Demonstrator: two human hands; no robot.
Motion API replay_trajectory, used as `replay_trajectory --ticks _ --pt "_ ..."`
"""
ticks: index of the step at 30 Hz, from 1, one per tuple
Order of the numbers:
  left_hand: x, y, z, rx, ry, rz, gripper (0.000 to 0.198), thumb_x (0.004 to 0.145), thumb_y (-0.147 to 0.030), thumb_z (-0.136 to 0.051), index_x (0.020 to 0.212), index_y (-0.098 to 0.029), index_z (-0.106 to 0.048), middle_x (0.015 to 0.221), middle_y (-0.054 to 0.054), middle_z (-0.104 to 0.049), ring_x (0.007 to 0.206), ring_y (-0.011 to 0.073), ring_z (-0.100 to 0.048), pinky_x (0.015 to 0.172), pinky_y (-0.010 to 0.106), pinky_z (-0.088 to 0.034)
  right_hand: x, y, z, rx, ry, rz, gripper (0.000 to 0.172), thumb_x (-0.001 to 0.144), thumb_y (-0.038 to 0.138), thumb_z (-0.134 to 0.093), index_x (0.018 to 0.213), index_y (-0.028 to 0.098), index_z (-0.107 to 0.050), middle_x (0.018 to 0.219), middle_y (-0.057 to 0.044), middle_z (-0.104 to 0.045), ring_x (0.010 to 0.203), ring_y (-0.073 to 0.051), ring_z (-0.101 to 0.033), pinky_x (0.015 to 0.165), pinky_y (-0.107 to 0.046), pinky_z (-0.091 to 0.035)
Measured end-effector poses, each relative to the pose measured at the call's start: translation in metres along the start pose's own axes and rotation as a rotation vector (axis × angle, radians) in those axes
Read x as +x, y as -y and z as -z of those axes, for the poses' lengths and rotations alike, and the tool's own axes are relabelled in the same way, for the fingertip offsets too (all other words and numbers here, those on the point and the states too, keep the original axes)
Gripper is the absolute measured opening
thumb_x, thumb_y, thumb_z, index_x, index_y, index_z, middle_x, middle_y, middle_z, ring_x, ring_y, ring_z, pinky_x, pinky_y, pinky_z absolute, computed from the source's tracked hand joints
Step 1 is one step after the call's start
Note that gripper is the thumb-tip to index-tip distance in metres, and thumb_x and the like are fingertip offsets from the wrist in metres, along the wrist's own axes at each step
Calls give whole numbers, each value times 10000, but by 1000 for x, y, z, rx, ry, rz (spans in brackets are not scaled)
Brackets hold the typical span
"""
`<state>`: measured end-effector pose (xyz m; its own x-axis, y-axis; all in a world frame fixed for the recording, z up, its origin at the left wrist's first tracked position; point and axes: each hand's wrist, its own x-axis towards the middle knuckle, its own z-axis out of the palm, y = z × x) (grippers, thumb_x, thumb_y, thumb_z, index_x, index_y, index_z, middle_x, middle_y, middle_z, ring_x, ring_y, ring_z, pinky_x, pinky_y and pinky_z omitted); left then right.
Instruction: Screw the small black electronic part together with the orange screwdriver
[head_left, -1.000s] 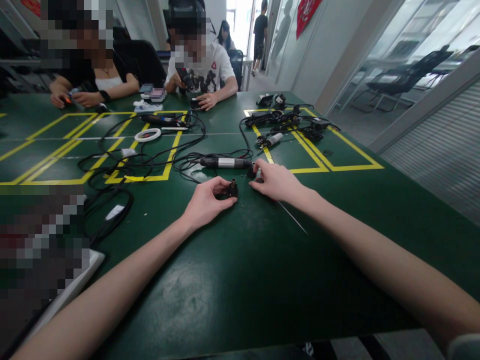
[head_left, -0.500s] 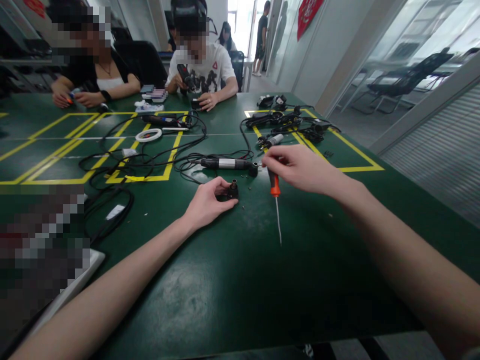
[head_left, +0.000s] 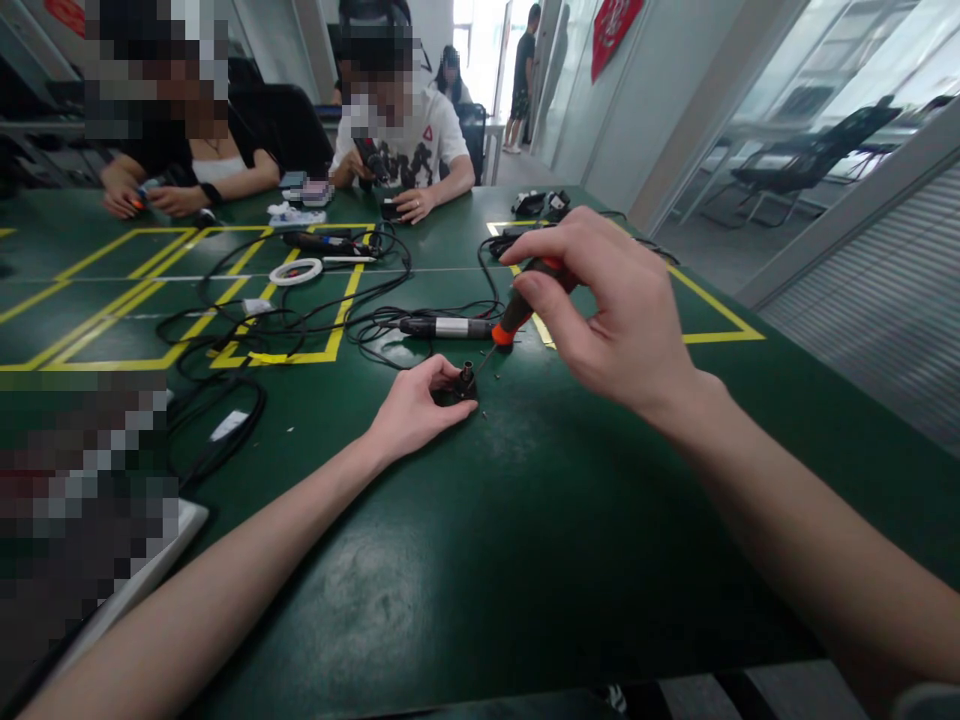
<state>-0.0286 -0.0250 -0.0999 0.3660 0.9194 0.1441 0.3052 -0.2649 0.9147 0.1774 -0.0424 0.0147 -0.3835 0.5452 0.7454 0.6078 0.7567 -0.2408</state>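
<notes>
Between the thumb and fingers of my left hand (head_left: pixel 420 402) is a small black part (head_left: pixel 466 384) with a short round collar on top, resting on the green table (head_left: pixel 480 560). My right hand (head_left: pixel 611 310) is closed around the dark and orange handle of a screwdriver (head_left: pixel 513 318). Its thin shaft slants down to the left, with the tip close by the black part; whether it touches cannot be made out. Just behind lies a black and silver pen-shaped power tool (head_left: pixel 450 328) with its cable. Tiny screws (head_left: pixel 485 414) lie beside the black part.
Coiled black cables (head_left: pixel 225 400) spread over the left side of the table. A white ring (head_left: pixel 295 271) lies farther back within yellow tape lines (head_left: pixel 341 320). Two people sit across the table; one holds a dark tool (head_left: pixel 369 155). A white-edged object (head_left: pixel 187 515) is at the near left.
My right hand has raised and swung the screwdriver round, so its tip now points down-left at the black part instead of towards me. My left hand stays in place.
</notes>
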Motion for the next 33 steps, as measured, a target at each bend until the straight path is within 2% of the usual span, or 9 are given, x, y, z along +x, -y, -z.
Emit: replay_trajectory --ticks 11,16,20,25,30,33 --pt "-1 -1 -1 104 -38 -45 221 793 -332 -773 901 -182 -651 977 42 -792 931 198 -758 943 364 -589 1 -1 -5 4 28 24 275 1077 357 -475 1191 248 -700 995 -72 -658 965 -249 -669 893 -410 -562" --pt "-2 -3 -2 108 -52 -39 211 788 -319 -775 886 -180 -650 946 37 -785 910 196 -759 918 348 -595 6 5 -10 152 90 13 338 1081 269 -421 1321 246 -657 1100 -71 -674 1083 -244 -660 945 -424 -575" --pt "-4 -5 -2 102 -52 -45 209 791 -322 -769 866 -187 -628 921 28 -773 895 191 -750 900 335 -591 7 6 -23 273 142 -56 369 1057 278 -481 1408 263 -595 1194 -67 -684 1078 -224 -671 906 -372 -603" --pt "-3 -6 -2 141 -64 -66 203 811 -331 -743 853 -189 -605 873 22 -739 845 184 -716 846 331 -565 4 3 -33 236 109 -28 363 1014 318 -594 1372 256 -616 1222 -82 -682 1116 -259 -663 917 -413 -599" --pt "-4 -8 -6 105 -82 -47 209 802 -324 -741 839 -188 -587 840 7 -712 804 164 -686 788 300 -529 5 4 -34 312 116 25 428 1087 269 -397 1499 241 -511 1294 -89 -656 1104 -220 -661 949 -406 -590" --pt "-6 -8 -10 146 -143 -14 231 789 -331 -749 810 -193 -566 766 -16 -679 731 151 -655 716 285 -489 5 2 -38 408 73 67 416 1080 269 -428 1480 226 -531 1299 -94 -661 1026 -207 -675 897 -393 -614"
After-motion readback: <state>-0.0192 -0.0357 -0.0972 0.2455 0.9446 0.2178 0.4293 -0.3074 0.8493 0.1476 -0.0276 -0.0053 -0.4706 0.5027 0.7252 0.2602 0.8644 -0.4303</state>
